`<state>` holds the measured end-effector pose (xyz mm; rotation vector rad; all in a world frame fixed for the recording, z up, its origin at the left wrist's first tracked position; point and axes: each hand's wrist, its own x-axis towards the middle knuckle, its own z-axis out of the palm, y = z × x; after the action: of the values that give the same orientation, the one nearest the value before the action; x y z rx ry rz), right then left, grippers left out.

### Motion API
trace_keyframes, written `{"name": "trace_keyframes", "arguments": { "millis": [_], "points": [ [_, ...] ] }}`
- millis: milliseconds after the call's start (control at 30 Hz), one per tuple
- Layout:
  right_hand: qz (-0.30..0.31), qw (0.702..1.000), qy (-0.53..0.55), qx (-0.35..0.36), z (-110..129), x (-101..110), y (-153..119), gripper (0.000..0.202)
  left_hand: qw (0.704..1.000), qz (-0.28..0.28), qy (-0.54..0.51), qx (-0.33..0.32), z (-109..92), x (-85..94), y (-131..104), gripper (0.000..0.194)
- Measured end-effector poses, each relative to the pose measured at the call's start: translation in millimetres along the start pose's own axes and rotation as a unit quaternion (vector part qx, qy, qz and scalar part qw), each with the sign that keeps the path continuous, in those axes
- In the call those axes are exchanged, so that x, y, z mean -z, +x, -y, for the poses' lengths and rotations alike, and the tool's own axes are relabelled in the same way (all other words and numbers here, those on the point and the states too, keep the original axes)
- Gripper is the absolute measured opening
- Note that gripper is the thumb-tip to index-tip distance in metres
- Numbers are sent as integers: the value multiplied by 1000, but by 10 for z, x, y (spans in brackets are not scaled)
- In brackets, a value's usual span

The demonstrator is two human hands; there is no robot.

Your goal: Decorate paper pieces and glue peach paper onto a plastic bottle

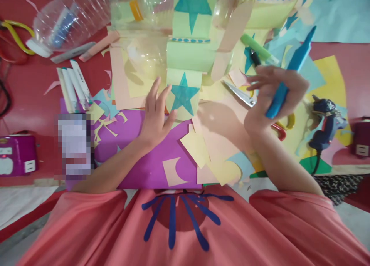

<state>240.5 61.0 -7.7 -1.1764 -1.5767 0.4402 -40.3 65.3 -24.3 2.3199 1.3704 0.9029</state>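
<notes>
Fingers loosely spread, the left hand (157, 119) meets the near left edge of a pale-green paper strip (187, 54) bearing teal five-pointed stars (184, 96), mid-scene; at right, the right hand (279, 91) grips a blue marker (302, 51).

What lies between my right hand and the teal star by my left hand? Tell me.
The scissors, lying on peach paper between the right hand and the teal star; they look low enough to pass over.
</notes>
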Motion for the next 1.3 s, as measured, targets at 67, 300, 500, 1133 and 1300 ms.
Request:
{"name": "trace_keyframes", "arguments": {
  "millis": [67,300,500,1133,1300],
  "points": [
    [-64,998,-16,23,-42,-102,116,32,1000,-13,-3,-12,-36,41,6,54],
    [27,999,-31,1,-261,-340,480,50,983,-24,-23,-183,-207,163,13,32],
    [57,997,-40,-19,-251,-417,545,41,942,27,-35,-333,-322,160,0,13],
    [43,994,-9,-100,360,-460,-55,24,982,125,-88,-111,-221,52,-53,56],
    [67,997,11,-45,446,-497,-191,40,991,84,-94,-54,-209,85,-42,55]
  ]
}}
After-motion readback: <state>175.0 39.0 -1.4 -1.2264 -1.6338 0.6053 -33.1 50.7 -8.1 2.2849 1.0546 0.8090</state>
